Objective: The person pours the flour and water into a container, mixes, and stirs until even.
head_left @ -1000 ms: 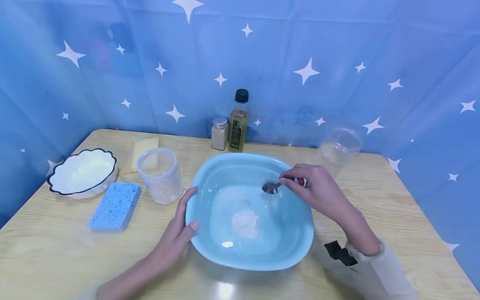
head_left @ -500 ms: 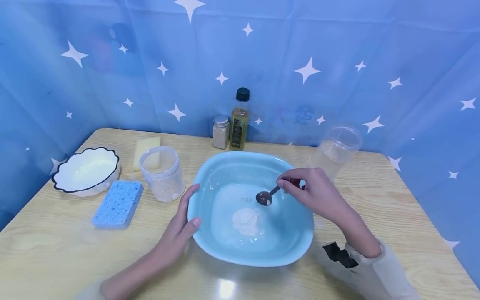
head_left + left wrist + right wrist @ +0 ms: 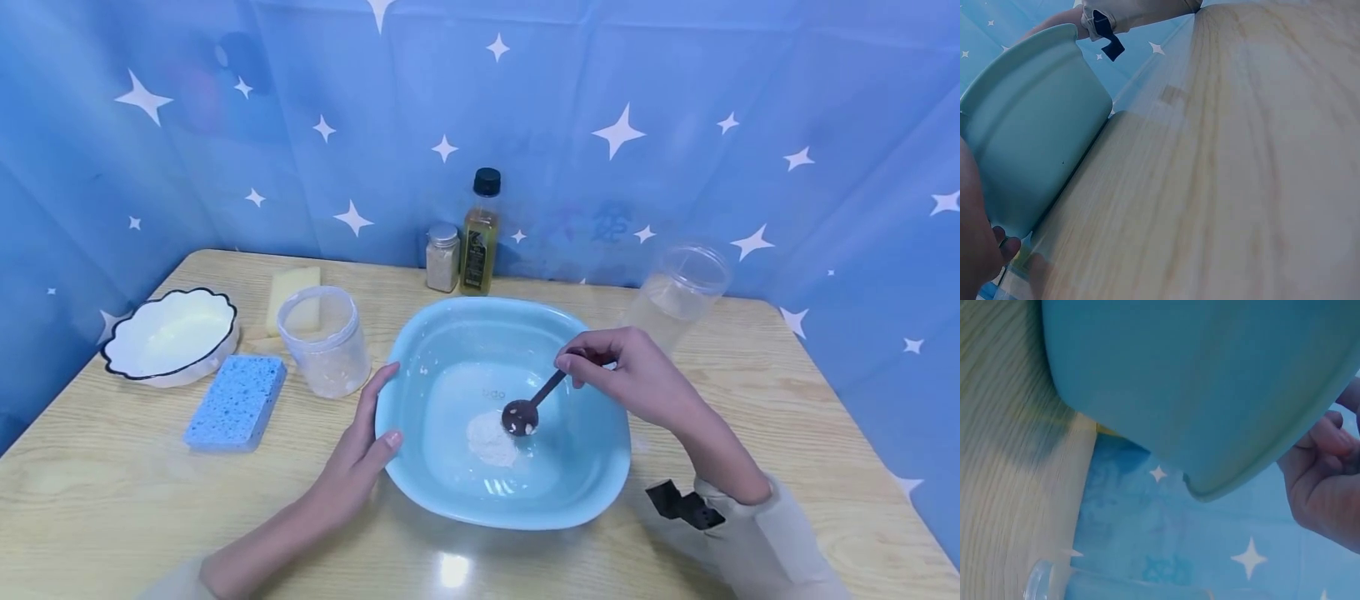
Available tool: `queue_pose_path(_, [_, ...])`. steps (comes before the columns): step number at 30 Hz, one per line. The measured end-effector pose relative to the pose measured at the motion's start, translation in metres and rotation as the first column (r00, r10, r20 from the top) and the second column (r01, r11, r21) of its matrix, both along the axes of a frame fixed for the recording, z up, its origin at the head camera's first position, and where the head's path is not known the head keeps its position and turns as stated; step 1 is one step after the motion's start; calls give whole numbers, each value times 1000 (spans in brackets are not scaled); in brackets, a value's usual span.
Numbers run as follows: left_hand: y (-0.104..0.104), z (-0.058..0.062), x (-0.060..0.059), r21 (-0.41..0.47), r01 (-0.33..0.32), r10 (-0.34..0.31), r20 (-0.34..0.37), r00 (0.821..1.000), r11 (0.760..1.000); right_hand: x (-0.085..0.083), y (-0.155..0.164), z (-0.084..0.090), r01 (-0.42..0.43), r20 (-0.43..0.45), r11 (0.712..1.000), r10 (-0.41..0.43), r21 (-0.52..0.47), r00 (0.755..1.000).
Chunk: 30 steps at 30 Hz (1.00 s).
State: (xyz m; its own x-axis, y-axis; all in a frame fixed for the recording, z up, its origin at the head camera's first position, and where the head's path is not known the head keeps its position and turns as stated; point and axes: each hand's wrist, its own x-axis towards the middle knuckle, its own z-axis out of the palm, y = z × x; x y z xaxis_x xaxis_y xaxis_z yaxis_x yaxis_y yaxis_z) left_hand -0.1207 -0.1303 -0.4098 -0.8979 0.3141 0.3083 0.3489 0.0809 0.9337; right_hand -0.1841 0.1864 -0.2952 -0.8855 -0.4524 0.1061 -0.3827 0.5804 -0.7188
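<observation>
In the head view a light blue plastic basin stands on the table, with a small heap of white powder on its floor. My right hand pinches the handle of a dark spoon over the basin's right side. The spoon's bowl overlaps the powder's right edge, and pale specks show on it. My left hand holds the basin's left rim, its thumb by the rim. In the left wrist view that hand lies against the basin's outer wall. The right wrist view shows the right hand beyond the rim; the spoon is hidden there.
On the left are a scalloped white dish, a blue sponge, a clear plastic jar and a pale yellow block. Behind the basin stand a small shaker jar and an oil bottle. A clear container stands at back right.
The spoon has swung down and left from the basin's right side to the powder, still pinched by my right hand. My left hand keeps its hold on the rim.
</observation>
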Motion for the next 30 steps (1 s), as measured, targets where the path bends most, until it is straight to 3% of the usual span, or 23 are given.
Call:
queue_pose_path(3, [0,0,1,4,-1,1,0,1000,1000,0,-1,-1,23,-16,1000,-23,-12,1000])
queue_pose_path(8, [0,0,1,-3,2,-2,5,1000,1000,-2,0,-3,67,-181,994,-51,82,982])
queue_pose_path(12, [0,1,1,-6,0,0,6,1000,1000,-2,3,-1,29,-216,986,6,162,976])
queue_pose_path(14, [0,1,1,-1,-3,3,2,1000,1000,-2,5,0,-21,-171,984,52,178,984])
queue_pose_path(17, [0,2,0,11,1,-1,2,1000,1000,-3,8,0,-131,-36,979,138,158,990])
queue_pose_path(22, [0,0,0,0,0,0,3,1000,1000,-5,8,-7,-250,218,966,231,66,948])
queue_pose_path(26, [0,0,0,-12,-5,5,-2,1000,1000,-7,7,-7,-189,319,982,185,-18,929])
queue_pose_path(30, [1,2,0,-35,-17,17,-13,1000,999,-7,6,-5,-69,291,995,87,-72,953])
